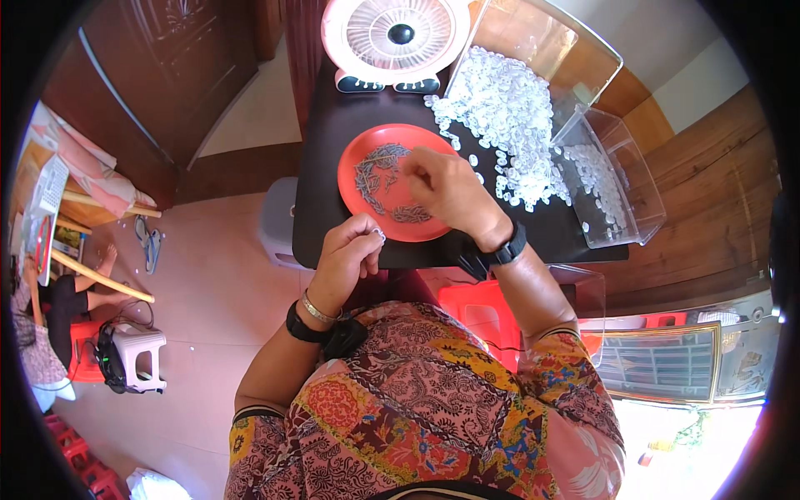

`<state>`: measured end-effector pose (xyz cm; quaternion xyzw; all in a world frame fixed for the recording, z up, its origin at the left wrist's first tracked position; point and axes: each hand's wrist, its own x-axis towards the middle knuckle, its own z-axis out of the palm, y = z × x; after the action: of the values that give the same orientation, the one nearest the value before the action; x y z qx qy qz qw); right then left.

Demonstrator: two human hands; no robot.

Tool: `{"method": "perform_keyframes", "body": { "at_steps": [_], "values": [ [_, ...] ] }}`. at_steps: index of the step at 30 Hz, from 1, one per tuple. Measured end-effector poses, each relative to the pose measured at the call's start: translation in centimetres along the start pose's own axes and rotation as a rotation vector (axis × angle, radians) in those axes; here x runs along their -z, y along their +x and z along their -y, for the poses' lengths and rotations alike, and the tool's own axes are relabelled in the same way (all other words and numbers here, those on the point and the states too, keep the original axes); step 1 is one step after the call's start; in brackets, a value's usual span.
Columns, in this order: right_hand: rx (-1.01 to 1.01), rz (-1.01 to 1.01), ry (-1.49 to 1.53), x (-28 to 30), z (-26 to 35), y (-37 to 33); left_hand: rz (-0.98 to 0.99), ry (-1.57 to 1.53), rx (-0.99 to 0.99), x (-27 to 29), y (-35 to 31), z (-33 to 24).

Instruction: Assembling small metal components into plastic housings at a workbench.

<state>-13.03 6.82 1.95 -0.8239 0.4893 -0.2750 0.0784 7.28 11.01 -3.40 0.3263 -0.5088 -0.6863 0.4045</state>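
My left hand [350, 250] is closed in a pinch at the table's near edge. A small clear plastic piece [379, 235] sticks out between its thumb and forefinger. My right hand [457, 193] hovers over the right side of a round red plate [419, 136], fingers curled together. Whatever those fingers hold, if anything, is too small or hidden to make out. Many tiny grey metal pieces, like screws or pins [367, 185], lie in a loose ring on the plate. Right of the plate, a large heap of small clear plastic pieces [508, 104] spreads over the black table [321, 150].
A white fan [401, 33] stands at the table's far side. One clear bin [575, 37] lies tipped behind the heap; another clear bin [637, 179] at the right holds more pieces. A grey stool [279, 221] stands left of the table. Another person's legs [79, 287] show far left.
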Motion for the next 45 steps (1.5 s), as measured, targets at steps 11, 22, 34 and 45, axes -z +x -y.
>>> {"method": "perform_keyframes", "body": {
  "at_steps": [11, 22, 34, 45],
  "values": [
    [-0.425, -0.002, 0.841, 0.2, 2.7, -4.6, -0.079, 0.063, -0.052, -1.9, -0.6, -0.5],
    [-0.522, -0.072, 1.285, -0.3, 4.0, -5.8, -0.074, 0.281, -0.177, -3.3, -1.4, -1.7],
    [-0.49, -0.033, 1.331, -0.9, 4.6, -6.6, -0.095, 0.301, -0.251, -3.7, -1.6, -2.0],
    [-0.308, -0.038, 1.133, -1.1, 4.1, -6.9, -0.052, 0.422, -0.292, -3.3, -1.6, -1.9]
  ]
}}
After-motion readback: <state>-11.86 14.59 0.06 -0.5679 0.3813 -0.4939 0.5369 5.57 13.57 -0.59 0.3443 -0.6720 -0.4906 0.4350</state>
